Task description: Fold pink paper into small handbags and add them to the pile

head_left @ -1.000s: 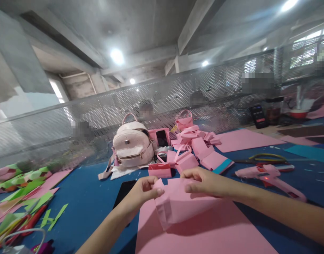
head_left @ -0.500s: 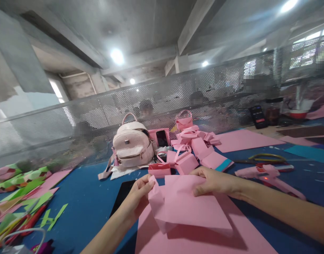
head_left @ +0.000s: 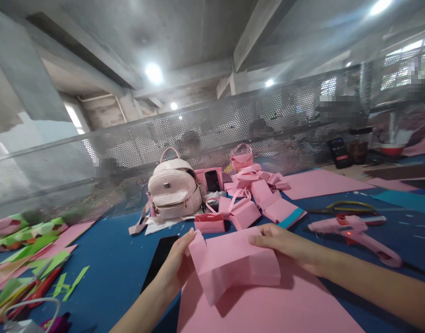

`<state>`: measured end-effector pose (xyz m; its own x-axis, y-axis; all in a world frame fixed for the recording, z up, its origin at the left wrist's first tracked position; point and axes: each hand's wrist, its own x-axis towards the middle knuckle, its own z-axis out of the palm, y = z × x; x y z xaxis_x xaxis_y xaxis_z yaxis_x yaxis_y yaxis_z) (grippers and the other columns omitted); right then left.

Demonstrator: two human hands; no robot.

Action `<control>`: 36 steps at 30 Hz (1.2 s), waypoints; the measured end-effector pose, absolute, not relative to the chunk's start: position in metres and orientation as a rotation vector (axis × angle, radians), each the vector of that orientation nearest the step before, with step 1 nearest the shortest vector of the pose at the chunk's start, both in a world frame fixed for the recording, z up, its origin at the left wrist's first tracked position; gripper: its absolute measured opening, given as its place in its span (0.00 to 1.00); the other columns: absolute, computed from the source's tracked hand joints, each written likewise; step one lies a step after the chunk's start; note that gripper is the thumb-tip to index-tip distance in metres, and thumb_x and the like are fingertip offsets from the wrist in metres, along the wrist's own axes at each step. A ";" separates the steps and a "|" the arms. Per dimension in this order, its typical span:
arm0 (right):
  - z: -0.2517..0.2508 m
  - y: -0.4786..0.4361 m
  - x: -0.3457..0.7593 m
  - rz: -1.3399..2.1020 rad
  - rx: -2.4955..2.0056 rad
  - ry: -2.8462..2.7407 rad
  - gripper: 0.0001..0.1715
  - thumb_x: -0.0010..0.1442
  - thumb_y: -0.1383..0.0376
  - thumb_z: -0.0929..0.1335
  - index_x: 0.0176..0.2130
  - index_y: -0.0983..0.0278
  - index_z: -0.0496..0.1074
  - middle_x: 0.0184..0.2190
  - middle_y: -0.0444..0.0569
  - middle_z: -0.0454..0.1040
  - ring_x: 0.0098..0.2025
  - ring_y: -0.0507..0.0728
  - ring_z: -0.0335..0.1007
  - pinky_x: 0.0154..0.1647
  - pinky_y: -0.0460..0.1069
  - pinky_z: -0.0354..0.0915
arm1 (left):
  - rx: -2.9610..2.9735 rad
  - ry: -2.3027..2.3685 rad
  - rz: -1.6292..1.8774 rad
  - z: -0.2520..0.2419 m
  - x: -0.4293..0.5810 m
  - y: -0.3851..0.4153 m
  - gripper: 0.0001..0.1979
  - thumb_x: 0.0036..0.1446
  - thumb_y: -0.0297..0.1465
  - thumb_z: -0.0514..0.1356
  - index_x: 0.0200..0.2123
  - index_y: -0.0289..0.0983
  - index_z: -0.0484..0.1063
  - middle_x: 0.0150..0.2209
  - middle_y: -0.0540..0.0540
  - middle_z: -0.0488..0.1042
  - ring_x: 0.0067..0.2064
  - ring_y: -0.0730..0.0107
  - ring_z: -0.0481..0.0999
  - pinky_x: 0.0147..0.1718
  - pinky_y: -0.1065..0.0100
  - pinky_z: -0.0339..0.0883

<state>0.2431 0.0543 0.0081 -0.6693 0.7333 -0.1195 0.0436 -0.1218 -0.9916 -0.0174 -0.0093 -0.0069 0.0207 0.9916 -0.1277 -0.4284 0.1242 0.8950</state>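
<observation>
A partly folded piece of pink paper [head_left: 233, 259] is held up between both hands, with creased flaps facing me. My left hand [head_left: 183, 254] pinches its left edge, thumb on top. At the upper right corner, my right hand [head_left: 285, 243] grips it with the thumb on the near face and the other fingers mostly hidden behind. Below lies a large flat pink sheet [head_left: 268, 310] on the blue table. Just beyond the held paper sits a small open pink paper box [head_left: 209, 224]. To the right rests a pink glue gun [head_left: 354, 236] with a lit red light.
Pink paper bags [head_left: 245, 212] are heaped at the back beside a white backpack [head_left: 174, 189]. Scissors [head_left: 351, 208] lie behind the glue gun. On the left are green paper scraps [head_left: 73, 283] and red-handled scissors [head_left: 47, 286]. A perforated metal screen [head_left: 212, 134] borders the table.
The pink paper has been tilted and turned in my hands, so its folded lower side now shows. My left hand has shifted slightly left and my right thumb has moved up along the edge.
</observation>
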 end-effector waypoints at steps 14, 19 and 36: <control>-0.016 0.064 0.241 1.850 -0.770 -1.458 0.24 0.48 0.54 0.77 0.39 0.70 0.78 0.33 0.55 0.81 0.34 0.58 0.78 0.35 0.48 0.70 | 1.004 0.729 1.291 -0.027 -0.029 -0.014 0.19 0.41 0.36 0.74 0.35 0.33 0.77 0.26 0.48 0.77 0.26 0.73 0.74 0.27 0.75 0.65; -0.023 0.067 0.245 1.820 -0.825 -1.373 0.23 0.49 0.54 0.76 0.38 0.70 0.78 0.33 0.56 0.81 0.33 0.59 0.78 0.34 0.48 0.71 | 0.865 0.775 1.428 -0.034 -0.033 -0.015 0.19 0.38 0.36 0.75 0.18 0.33 0.69 0.17 0.53 0.69 0.21 0.78 0.69 0.26 0.74 0.65; -0.034 0.045 0.236 1.711 -0.844 -1.531 0.23 0.50 0.52 0.75 0.33 0.71 0.78 0.30 0.53 0.80 0.35 0.59 0.76 0.35 0.49 0.69 | 0.421 0.829 1.686 -0.030 -0.030 -0.010 0.04 0.54 0.23 0.66 0.34 0.34 0.75 0.27 0.49 0.81 0.26 0.73 0.80 0.26 0.79 0.73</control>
<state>0.2361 0.0449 -0.0339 -0.5570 0.8301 -0.0255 -0.0667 -0.0753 -0.9949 -0.0305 -0.0101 -0.0295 -0.2825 0.9481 -0.1459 -0.6942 -0.0971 0.7132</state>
